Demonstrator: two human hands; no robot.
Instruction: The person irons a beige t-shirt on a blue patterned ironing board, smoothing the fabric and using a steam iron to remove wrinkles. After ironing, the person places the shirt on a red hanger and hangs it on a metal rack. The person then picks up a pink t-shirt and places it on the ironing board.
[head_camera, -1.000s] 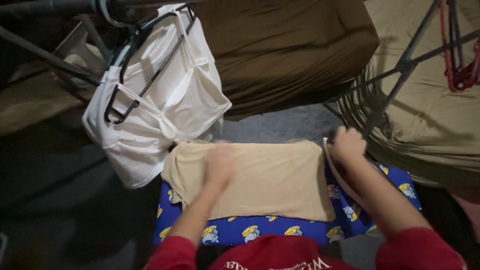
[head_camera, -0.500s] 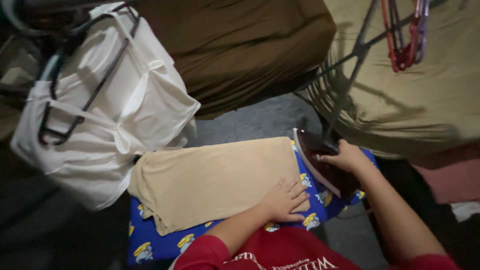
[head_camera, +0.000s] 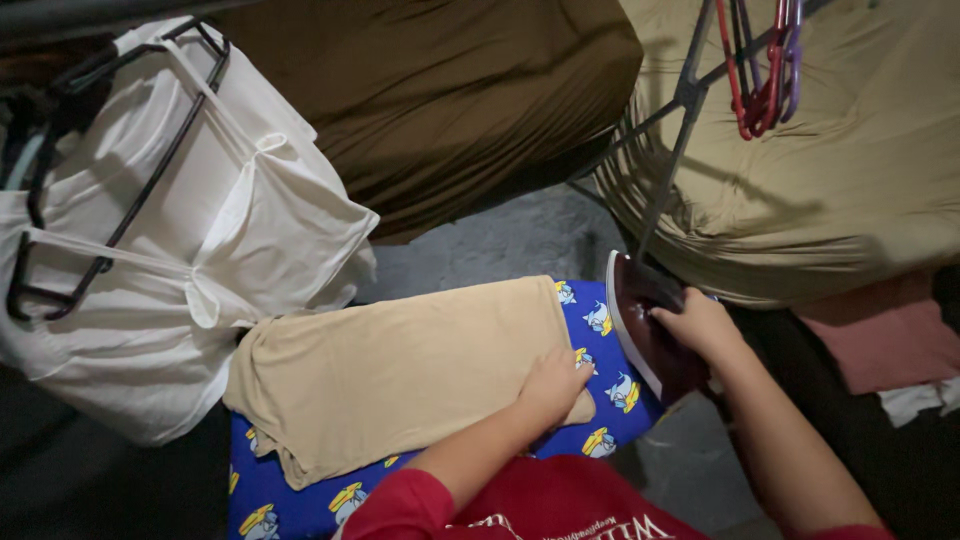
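Note:
A folded beige cloth (head_camera: 400, 375) lies flat on a blue ironing board cover with cartoon prints (head_camera: 600, 320). My left hand (head_camera: 552, 385) presses flat on the cloth's near right corner. My right hand (head_camera: 700, 325) grips the handle of a dark maroon clothes iron (head_camera: 640, 330), which stands tilted on its edge at the board's right end, its pale soleplate facing the cloth. The iron is apart from the cloth.
A white garment on a black hanger (head_camera: 180, 240) hangs at the left, touching the board's far left corner. A brown draped cloth (head_camera: 440, 100) and an olive one (head_camera: 850, 160) hang behind. Red hangers (head_camera: 760, 70) dangle at upper right. Pink folded fabric (head_camera: 880, 335) lies at the right.
My left hand slid from the cloth's middle to its near right corner. My right hand took hold of the iron at the board's right end. The view shifted left.

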